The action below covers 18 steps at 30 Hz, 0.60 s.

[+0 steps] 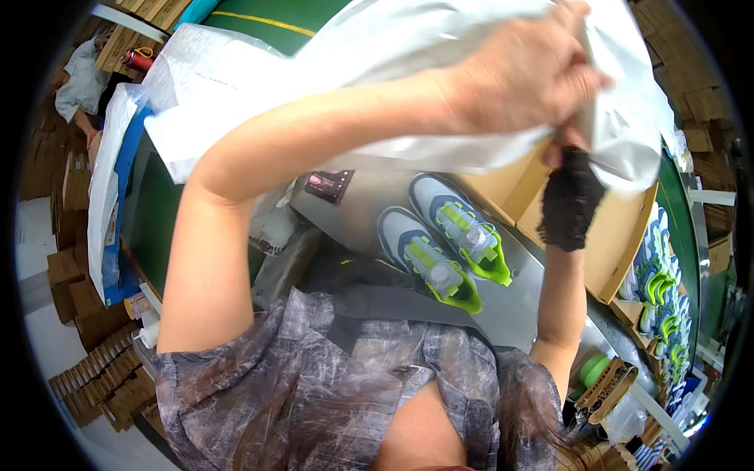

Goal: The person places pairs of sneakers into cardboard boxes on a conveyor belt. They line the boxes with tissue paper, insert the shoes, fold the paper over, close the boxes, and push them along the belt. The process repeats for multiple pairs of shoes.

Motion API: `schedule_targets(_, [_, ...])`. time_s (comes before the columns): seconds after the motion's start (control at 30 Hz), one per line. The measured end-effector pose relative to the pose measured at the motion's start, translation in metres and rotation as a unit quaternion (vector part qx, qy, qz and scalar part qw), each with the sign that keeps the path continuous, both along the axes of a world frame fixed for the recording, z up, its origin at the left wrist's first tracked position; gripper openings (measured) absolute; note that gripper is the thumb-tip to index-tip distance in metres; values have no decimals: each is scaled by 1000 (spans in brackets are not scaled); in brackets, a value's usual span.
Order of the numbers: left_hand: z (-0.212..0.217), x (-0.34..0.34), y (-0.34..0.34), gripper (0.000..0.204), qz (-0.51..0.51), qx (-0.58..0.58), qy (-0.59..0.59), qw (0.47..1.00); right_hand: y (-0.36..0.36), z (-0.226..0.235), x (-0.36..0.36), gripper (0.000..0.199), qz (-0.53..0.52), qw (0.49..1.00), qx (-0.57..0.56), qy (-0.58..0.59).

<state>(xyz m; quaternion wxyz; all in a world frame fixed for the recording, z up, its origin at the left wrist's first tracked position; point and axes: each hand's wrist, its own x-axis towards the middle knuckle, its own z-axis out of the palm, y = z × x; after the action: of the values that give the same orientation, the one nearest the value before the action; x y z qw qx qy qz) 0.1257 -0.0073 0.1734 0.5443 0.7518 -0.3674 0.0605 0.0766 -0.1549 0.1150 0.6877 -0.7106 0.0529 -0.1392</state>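
A large white wrapping sheet [377,55], thin and slightly shiny, is spread across the upper part of the view. My left hand [522,74] reaches across to the right, its fingers closed on the sheet, blurred a little by motion. Just below it is my right hand [572,173], in a black wrist cover, with its fingertips closed at the sheet's edge and partly hidden. Beneath my arms, a pair of grey-blue shoes with lime-green trim, a left-lying shoe [428,259] and a right-lying shoe [463,228], rests on a metal tabletop [353,212]. An open cardboard box [605,235] stands behind my right wrist.
More shoes [667,290] are lined up along the right side. A dark printed packet [328,185] lies left of the pair. A blue-edged bin [118,196] with white sheeting stands at left, near another person [78,86]. Stacked cardboard [102,385] fills the lower left.
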Motion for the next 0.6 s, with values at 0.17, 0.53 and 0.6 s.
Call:
schedule_targets(0.17, [-67, -3, -9, 59, 60, 268, -230, 934, -225, -60, 2, 36, -179, 967, 138, -115])
schedule_targets(0.53, [-204, 78, 96, 71, 302, 546, -96, 776, -354, -115, -168, 36, -525, 838, 101, -105])
schedule_targets(0.6, [-224, 88, 113, 82, 402, 418, 7, 814, -346, -127, -179, 32, -545, 829, 109, 67])
